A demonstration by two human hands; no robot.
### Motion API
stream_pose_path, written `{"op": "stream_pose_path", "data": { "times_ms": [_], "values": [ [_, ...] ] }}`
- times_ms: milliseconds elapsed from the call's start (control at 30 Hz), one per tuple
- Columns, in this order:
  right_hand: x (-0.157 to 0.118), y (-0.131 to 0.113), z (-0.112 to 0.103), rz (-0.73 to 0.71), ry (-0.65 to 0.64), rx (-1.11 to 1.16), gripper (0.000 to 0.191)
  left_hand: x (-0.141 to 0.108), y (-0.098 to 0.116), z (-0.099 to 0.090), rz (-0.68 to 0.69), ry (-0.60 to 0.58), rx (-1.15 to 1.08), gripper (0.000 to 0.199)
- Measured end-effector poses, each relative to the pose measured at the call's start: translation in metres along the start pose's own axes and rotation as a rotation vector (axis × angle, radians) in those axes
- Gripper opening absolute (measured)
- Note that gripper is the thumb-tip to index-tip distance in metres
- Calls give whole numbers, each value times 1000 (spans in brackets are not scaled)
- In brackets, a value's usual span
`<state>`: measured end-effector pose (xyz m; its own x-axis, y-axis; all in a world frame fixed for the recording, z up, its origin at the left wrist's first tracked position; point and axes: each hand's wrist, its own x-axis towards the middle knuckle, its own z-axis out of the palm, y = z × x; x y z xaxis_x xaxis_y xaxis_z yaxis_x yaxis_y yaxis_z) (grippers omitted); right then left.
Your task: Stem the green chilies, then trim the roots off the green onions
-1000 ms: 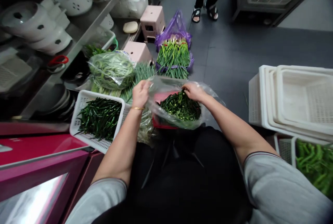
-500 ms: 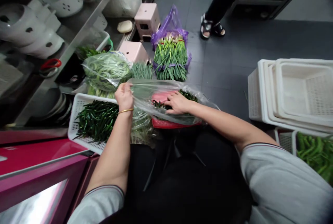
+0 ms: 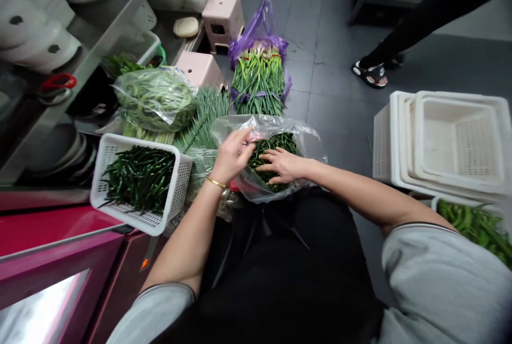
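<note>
In front of my lap, a clear plastic bag (image 3: 310, 144) lies wide open over a red basket (image 3: 233, 186), of which only a sliver shows. Dark green chili peppers (image 3: 274, 144) are heaped inside the bag. My right hand (image 3: 282, 165) rests on the peppers with its fingers spread. At the bag's left side is my left hand (image 3: 233, 156), thumb and fingers apart, touching the plastic. Left of it, a white basket (image 3: 182, 184) holds more long dark green chili peppers (image 3: 140, 180).
Bagged green vegetables (image 3: 156, 98), loose green stalks (image 3: 210, 117) and bundled garlic shoots in a purple bag (image 3: 260, 77) lie ahead. Pink stools (image 3: 223, 16) stand behind. At right are stacked white baskets (image 3: 460, 141) and green peppers (image 3: 476, 226). A person's foot (image 3: 372, 73) is beyond.
My left hand has let go of the raised bag edge and moved right, close to my right hand. More peppers show in the bag. The other person's feet have moved right.
</note>
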<state>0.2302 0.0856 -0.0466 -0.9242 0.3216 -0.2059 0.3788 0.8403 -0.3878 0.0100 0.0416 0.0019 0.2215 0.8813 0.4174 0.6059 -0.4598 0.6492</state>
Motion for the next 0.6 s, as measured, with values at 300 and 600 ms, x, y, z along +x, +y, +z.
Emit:
{"op": "stream_pose_path", "data": {
  "times_ms": [300,600],
  "values": [
    [-10,26,-45,669,240,111,28,40,12,-1,-61,102,-92,38],
    [20,70,-67,604,309,-30,40,21,-69,17,-255,-526,297,79]
  ]
}}
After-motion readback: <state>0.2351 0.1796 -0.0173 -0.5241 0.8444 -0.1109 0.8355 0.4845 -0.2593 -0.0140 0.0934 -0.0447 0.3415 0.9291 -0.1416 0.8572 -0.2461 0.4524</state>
